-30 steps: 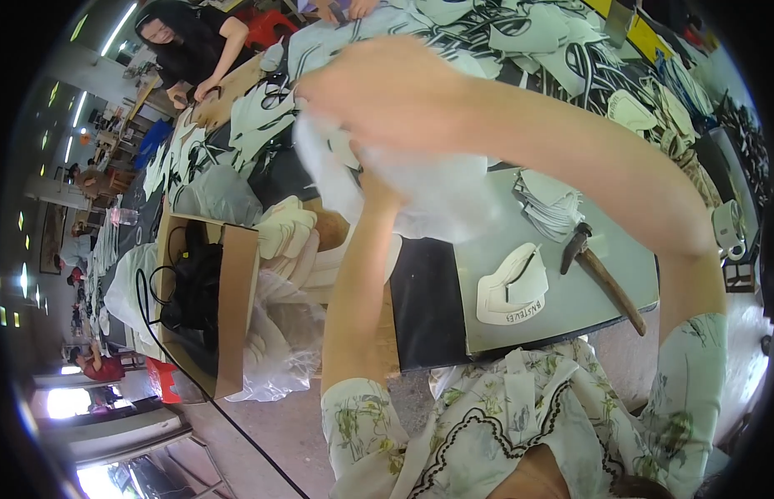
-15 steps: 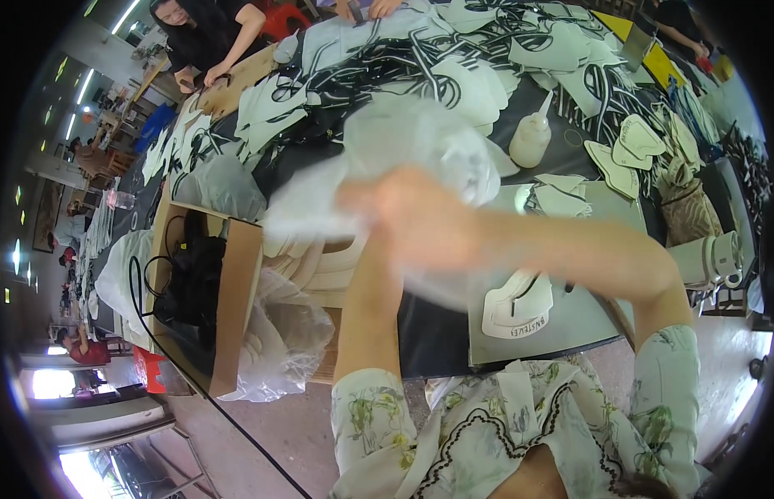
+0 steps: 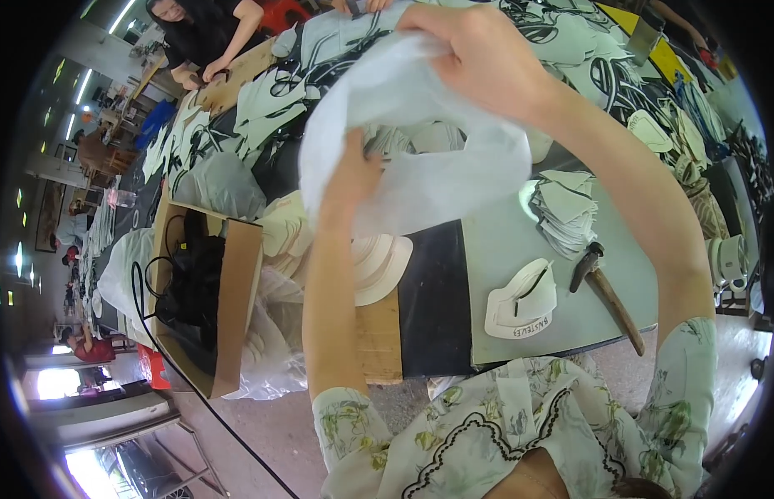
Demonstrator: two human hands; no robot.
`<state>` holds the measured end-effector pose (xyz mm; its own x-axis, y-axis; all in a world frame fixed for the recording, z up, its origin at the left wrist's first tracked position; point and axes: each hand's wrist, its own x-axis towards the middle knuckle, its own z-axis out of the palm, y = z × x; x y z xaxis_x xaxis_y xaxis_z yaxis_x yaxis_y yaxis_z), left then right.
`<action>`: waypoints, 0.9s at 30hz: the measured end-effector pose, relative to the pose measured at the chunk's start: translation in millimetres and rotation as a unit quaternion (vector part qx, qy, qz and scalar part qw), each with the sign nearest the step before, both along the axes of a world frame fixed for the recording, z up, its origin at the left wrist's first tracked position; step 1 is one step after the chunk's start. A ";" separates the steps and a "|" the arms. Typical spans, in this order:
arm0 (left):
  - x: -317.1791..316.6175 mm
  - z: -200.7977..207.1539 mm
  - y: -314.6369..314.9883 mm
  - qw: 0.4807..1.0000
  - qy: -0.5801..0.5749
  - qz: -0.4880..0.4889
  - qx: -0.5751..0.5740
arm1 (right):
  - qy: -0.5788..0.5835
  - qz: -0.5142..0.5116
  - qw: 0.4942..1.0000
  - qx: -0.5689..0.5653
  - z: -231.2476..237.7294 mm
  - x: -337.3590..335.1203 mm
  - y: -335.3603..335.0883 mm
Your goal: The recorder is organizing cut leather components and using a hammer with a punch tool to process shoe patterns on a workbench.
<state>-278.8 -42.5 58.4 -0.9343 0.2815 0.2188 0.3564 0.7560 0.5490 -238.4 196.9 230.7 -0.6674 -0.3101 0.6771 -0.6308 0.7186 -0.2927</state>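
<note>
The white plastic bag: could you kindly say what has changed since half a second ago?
The right hand has moved forward, holding the white plastic bag by its far edge, which has spread open. The left hand, hidden before, now shows. The hammer and cardboard box stayed.

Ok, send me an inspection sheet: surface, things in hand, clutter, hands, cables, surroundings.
Surface: flat grey-green board beside a black table strip.
Things in hand: translucent white plastic bag, blurred.
Clutter: wooden-handled, dark-headed hammer, handle end past the board's edge; fanned stack of pale cut pieces.
Hands: right hand grips the bag's rim; left hand at its opening, grip unclear.
Cables: thin black cable near the open brown cardboard box.
Surroundings: black-clad co-worker, upper left.
</note>
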 end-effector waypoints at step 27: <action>53.7 38.5 17.5 0.967 0.005 0.234 -0.103 | -0.026 0.194 0.978 -0.075 3.6 51.6 -39.4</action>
<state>-225.1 -25.0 97.0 -0.9681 -0.1330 0.2124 -0.0467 0.9284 0.3687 -186.8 157.5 234.3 -0.5545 -0.4460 0.7026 -0.8286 0.3744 -0.4163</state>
